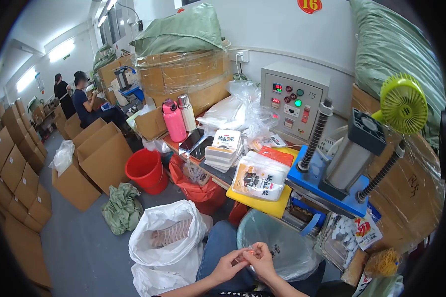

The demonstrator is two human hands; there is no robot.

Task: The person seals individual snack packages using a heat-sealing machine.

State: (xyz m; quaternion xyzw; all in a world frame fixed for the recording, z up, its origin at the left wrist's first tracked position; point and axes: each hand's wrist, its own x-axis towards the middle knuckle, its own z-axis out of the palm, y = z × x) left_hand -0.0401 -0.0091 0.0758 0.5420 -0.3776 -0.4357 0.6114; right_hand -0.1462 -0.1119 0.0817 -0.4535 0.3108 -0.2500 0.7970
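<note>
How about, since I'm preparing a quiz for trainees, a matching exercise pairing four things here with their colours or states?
1. Fan
2. Left hand and right hand
3. Bucket
4. Control box

A. Red, standing on the floor
B. Grey, with a lit green button
C. Yellow-green
D. Close together, at a small orange item

Pairs: 1-C, 2-D, 3-A, 4-B

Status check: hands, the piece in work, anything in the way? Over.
Left hand and right hand together, pinching a small orange piece, too small to identify. Clear plastic bag close by. Nothing visibly in the way.
</note>
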